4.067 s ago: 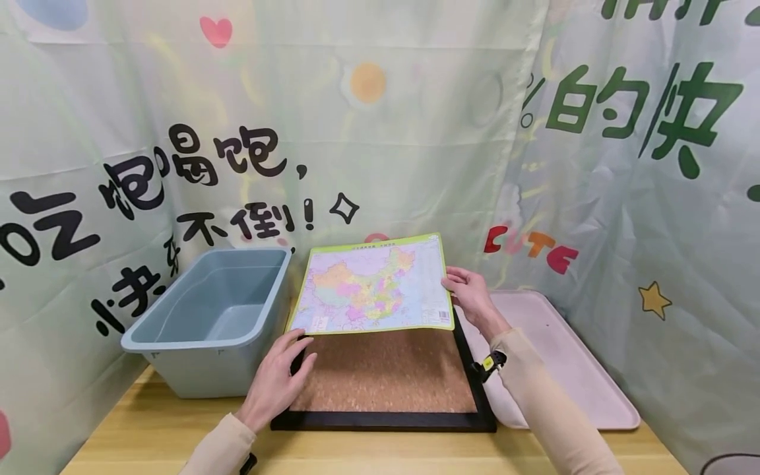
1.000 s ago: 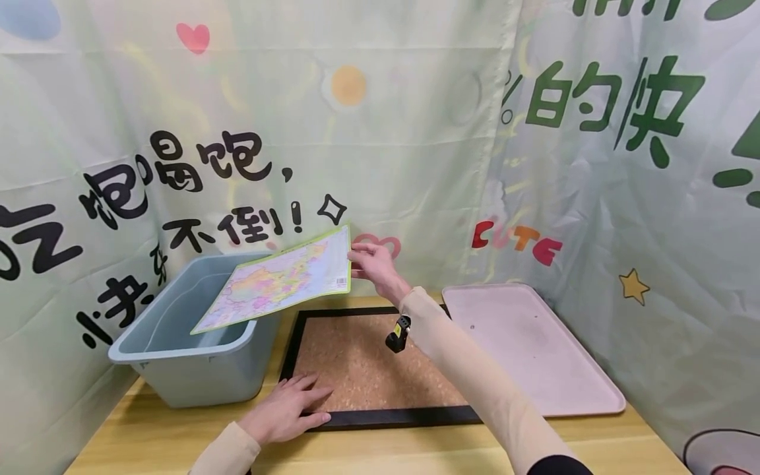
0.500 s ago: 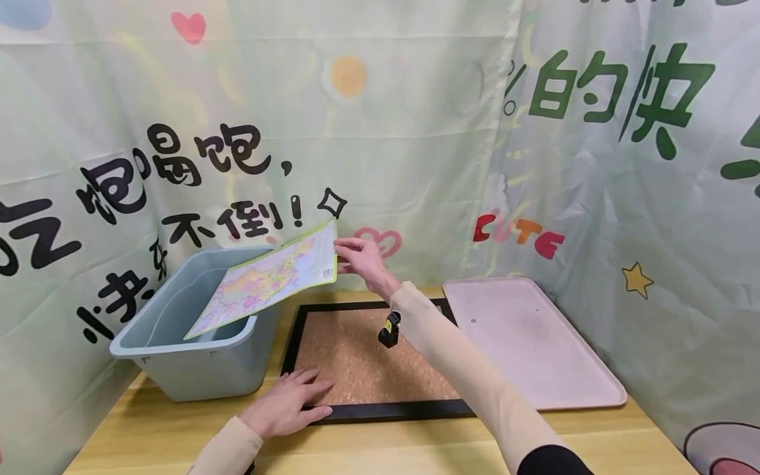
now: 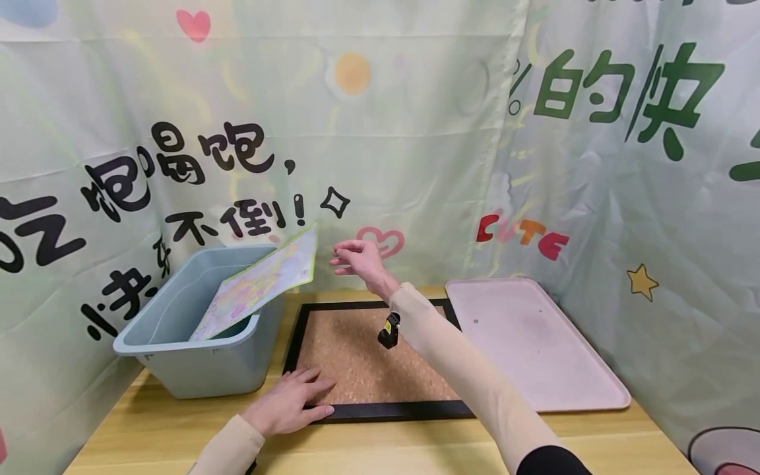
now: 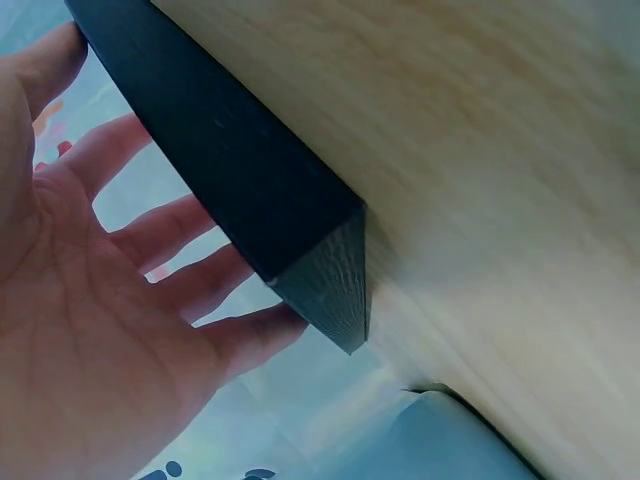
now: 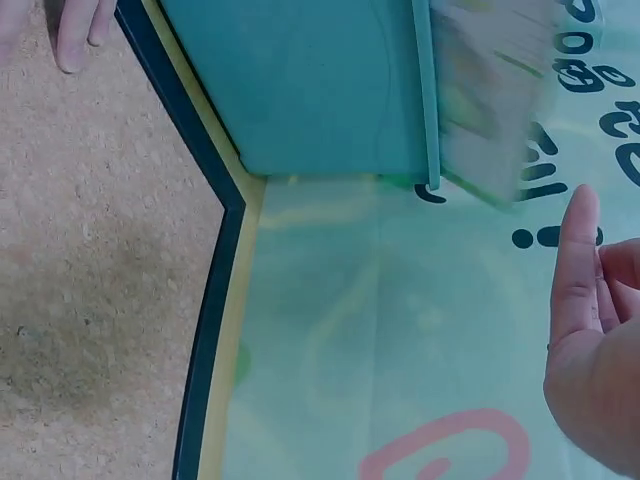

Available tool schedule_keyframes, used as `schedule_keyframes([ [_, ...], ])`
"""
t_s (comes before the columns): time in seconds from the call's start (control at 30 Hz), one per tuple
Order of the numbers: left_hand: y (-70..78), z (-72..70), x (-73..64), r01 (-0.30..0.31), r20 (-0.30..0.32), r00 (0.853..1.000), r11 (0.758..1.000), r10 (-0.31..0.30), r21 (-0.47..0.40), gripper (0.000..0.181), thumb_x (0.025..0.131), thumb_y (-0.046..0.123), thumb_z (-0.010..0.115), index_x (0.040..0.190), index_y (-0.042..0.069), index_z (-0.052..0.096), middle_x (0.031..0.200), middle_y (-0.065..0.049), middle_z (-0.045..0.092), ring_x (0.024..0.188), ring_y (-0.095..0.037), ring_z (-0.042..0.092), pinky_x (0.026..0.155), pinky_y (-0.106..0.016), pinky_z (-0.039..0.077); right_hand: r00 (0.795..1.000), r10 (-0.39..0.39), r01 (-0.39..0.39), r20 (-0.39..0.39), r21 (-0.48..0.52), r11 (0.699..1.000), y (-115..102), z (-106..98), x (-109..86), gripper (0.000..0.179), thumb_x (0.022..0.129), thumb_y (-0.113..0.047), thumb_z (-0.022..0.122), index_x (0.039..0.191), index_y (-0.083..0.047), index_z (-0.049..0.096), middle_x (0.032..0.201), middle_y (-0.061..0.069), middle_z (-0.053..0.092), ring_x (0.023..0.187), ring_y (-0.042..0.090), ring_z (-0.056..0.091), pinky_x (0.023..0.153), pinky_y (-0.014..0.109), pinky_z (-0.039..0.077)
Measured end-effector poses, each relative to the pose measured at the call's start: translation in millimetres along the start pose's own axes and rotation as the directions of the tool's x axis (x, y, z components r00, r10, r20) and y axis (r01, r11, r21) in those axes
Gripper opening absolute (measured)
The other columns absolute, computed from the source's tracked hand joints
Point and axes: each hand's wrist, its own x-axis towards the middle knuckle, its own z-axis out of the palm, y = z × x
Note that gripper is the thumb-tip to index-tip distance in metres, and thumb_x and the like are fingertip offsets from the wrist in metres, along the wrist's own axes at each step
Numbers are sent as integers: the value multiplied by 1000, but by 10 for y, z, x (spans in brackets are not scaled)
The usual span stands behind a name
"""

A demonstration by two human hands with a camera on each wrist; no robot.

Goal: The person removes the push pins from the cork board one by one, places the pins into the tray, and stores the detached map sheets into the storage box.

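Observation:
A thin map sheet with a green border [image 4: 255, 284] slants down into the blue-grey plastic bin [image 4: 196, 373], its right end sticking up past the rim. In the right wrist view the map [image 6: 490, 110] is blurred. Just right of it hangs my right hand [image 4: 363, 262], fingers extended and apart from the sheet, holding nothing. My left hand [image 4: 287, 404] rests on the front left corner of a black-framed cork board [image 4: 344, 336]. In the left wrist view, that hand's spread fingers [image 5: 165, 228] lie along the black frame [image 5: 230, 160].
To the board's right lies a pale pink tray [image 4: 534, 349]. Bin, board and tray share a wooden table [image 4: 380, 452]. Printed cloth [image 4: 415, 119] hangs close behind and along both sides.
My right hand carried the map leftward from over the cork board to the bin, then let go, and the sheet slid away from its fingers. The left hand moved down onto the board's corner.

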Motion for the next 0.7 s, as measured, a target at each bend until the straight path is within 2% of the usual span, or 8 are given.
schedule_keyframes([
  [0.23,2,0,-10,-10,4,1000,1000,10,4,63,93,64,49,141,23,56,149,-21,44,138,-44,40,106,-68,31,1000,-16,16,5,-45,999,36,-44,-48,21,97,-8,62,113,3,69,96,12,72,75,14,70,66,29,60],
  [0.43,15,23,-31,5,6,1000,1000,-5,9,62,94,65,47,141,26,55,150,-18,44,139,-43,39,104,-70,30,1000,3,-1,16,-114,993,139,-142,-99,22,98,-9,59,116,2,68,99,14,71,78,16,70,67,30,60],
  [0.57,25,25,-25,10,0,1000,1000,-10,1,61,94,63,48,141,24,56,149,-18,45,138,-43,40,103,-72,30,1000,2,0,11,-174,985,214,-220,-165,20,99,-11,58,113,0,69,101,15,71,86,26,71,71,35,60],
  [0.7,17,4,19,-18,-39,999,1000,18,3,57,96,56,53,137,17,59,144,-21,49,133,-45,44,98,-70,37,1000,-14,19,26,-233,972,301,-296,-233,20,99,-12,58,112,-2,70,100,14,71,94,35,70,73,39,60],
])
